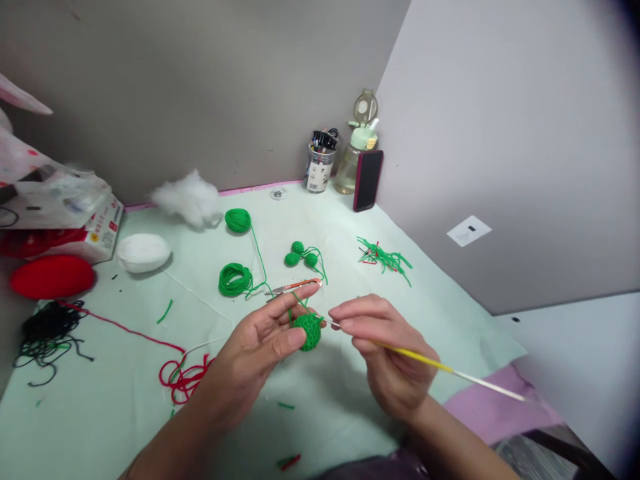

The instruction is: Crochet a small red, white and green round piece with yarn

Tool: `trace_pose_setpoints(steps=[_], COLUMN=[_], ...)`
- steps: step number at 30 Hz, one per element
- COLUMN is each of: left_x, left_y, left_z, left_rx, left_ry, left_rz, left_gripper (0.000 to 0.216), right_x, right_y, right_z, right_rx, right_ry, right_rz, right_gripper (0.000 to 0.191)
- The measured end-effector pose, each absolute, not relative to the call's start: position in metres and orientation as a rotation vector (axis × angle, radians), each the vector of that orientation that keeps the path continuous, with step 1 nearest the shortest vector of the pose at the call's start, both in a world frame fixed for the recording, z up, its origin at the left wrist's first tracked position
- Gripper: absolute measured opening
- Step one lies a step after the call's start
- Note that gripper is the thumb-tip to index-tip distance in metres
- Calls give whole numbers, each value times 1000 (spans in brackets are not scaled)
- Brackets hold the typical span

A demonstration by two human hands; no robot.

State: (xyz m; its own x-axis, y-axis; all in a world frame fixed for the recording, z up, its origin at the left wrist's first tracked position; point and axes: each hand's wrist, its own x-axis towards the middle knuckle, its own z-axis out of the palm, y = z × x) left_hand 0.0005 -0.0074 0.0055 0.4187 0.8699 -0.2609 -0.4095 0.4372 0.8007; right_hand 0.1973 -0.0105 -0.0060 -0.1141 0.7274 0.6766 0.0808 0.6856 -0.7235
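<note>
Head view: cup [319,169] holds pens [324,140], beside bottle [354,160].

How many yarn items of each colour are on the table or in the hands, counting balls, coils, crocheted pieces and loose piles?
Green: 6 (ball, coil, three small pieces, piece in left hand, scrap pile)
Red: 2 (ball, loose strand)
White: 1 (ball)
Black: 1 (tangle)
Total: 10

left hand [260,347] bare, no rings | right hand [385,353] bare | forearms unsleeved
</note>
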Motion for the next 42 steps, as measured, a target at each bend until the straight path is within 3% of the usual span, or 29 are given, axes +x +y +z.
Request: trace_pose_setpoints(steps=[7, 11, 18, 26, 33, 42], left_x=[-4, -1, 8, 5, 6, 2], left_y=[-4, -4, -6, -4, -7, -5], left_z=[8, 6, -7, -6, -9, -5], left_rx=[743, 737, 825, 819, 818, 731], left_ry=[781, 750, 720, 713, 751, 651], left_rz=[843, 838, 914, 947, 947, 907], left_gripper=[41, 38, 51, 65, 72, 76], right_x=[208, 205, 188, 190, 187, 188], right_y=[-3, 0, -6, 1, 1, 3], right_z=[2, 3, -5, -8, -9, -12], right_rx=[-730, -740, -781, -745, -749, -715], right_ry=[-1298, -1133, -1376, -1416, -1509, -1399], right_rz=[1098, 1393, 972, 1000, 790, 995], right_gripper=[14, 16, 14, 14, 20, 13])
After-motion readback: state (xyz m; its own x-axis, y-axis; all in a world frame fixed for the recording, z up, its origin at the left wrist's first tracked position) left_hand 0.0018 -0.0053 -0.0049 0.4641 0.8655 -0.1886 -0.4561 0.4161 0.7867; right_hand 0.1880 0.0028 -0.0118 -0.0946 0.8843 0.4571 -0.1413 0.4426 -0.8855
